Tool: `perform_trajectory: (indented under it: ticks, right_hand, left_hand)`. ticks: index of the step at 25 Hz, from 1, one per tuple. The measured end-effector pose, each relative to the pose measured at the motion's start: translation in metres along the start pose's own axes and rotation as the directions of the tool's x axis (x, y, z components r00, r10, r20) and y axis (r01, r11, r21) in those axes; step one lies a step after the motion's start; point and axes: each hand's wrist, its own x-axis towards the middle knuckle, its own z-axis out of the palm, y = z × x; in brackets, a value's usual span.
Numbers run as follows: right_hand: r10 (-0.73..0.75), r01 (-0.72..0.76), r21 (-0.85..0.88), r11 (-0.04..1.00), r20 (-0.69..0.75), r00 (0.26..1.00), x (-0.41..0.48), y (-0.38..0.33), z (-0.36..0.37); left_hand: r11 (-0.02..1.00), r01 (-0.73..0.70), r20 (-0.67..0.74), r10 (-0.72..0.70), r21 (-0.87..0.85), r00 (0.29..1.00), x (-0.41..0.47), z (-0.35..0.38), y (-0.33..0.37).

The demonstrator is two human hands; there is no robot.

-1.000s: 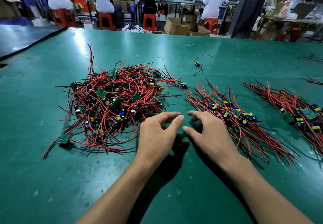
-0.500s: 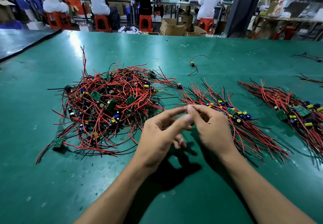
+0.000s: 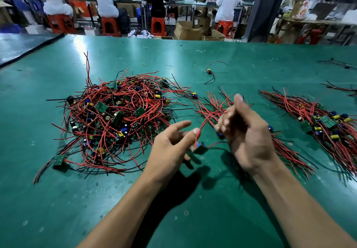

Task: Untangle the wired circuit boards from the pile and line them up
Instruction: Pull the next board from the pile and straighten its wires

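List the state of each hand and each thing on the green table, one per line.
left hand: pinches the held board.
right hand: fingers curled round the red wire.
held board: above the table, between the hands.
red wire: arcs from held board to right hand.
tangled pile: heaped, wires knotted.
near row: laid out, wires roughly parallel.
far row: laid out likewise.
lone board: lies apart.

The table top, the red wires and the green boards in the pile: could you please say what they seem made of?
Table top: probably a rubber or vinyl mat, green, semi-gloss; it mirrors the overhead light.
Red wires: smooth plastic insulation, flexible; they loop and curl freely.
Green boards: rigid flat laminate, likely fibreglass, with a green coating.
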Motion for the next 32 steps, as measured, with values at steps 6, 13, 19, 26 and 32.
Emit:
perform_trajectory:
  ticks: [6,13,19,26,32]
  right_hand:
    - [0.051,-0.049,-0.129,0.990,0.005,0.999,0.000,0.014,0.003]
    - [-0.033,0.031,-0.121,0.992,-0.018,0.999,0.005,0.017,-0.007]
    - [-0.113,0.099,-0.196,0.976,-0.059,0.992,0.008,0.022,-0.010]
    - [-0.037,0.032,-0.074,0.997,-0.069,0.997,0.011,0.023,-0.013]
    - [0.094,0.018,-0.565,0.825,0.170,0.981,0.001,0.030,-0.013]
  left_hand:
    - [0.896,0.187,-0.042,-0.223,-0.403,0.974,0.000,0.005,0.010]
    - [0.978,0.103,-0.127,-0.128,-0.184,0.984,0.003,0.001,0.001]
    - [0.971,0.130,-0.110,-0.154,-0.200,0.982,0.003,0.000,0.001]
    - [0.902,0.258,0.077,-0.247,-0.345,0.966,0.001,0.006,0.006]
    - [0.926,0.257,0.114,-0.233,-0.277,0.966,0.000,0.005,0.002]
